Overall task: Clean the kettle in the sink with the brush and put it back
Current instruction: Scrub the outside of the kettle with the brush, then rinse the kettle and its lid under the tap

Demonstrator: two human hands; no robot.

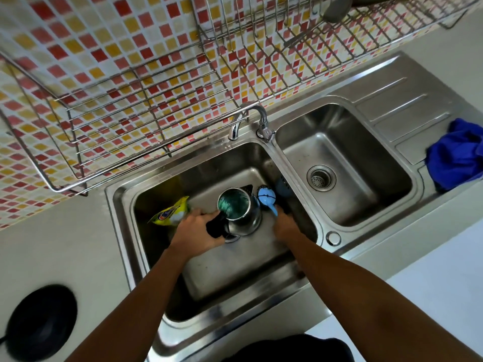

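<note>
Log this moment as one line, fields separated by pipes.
kettle upright in left sink basin, lid open | left hand grips kettle handle | right hand holds blue brush beside kettle | faucet off

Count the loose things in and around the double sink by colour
Steel: 1, the round open-topped steel kettle
Light blue: 1, the round-headed plastic brush
Yellow: 1, the crumpled plastic pouch
Dark blue: 1, the bunched cloth
Total: 4

Shiny steel kettle [241, 215] with a matt black plastic handle; brushed stainless sink [261, 259]; glossy yellow plastic pouch [171, 212]; soft blue cloth [456, 155]; chromed tap [248, 118]
</note>
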